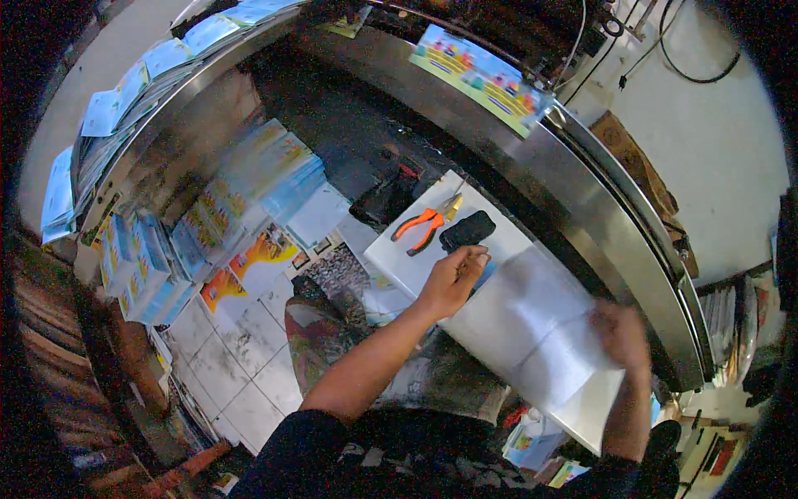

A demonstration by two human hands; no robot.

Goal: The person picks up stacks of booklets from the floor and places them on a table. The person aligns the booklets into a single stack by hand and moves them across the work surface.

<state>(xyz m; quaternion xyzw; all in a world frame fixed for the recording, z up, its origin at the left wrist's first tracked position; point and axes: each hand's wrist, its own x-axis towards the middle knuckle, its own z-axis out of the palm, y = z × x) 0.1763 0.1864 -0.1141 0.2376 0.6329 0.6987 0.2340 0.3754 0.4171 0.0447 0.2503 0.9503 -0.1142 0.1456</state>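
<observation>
A long white board (391, 256) lies slantwise before me. A shiny, translucent plastic sheet (532, 312) covers much of its middle and right. My left hand (455, 281) rests at the sheet's left end, its fingers closed together; what they hold is hidden, and a bit of blue shows beside the fingertips. Over the sheet's right end, my right hand (622, 334) is smeared by motion, so its fingers cannot be made out. Just beyond my left hand sit a black, rounded, phone-sized object (470, 231) and a pair of orange-and-black pliers (420, 229).
Stacks of printed booklets (291, 179) stand on the left, with more piles (137, 266) beyond. A metal rail (582, 187) curves past the board's far side, a printed sheet (482, 76) on it. Tiled floor (241, 366) shows at lower left.
</observation>
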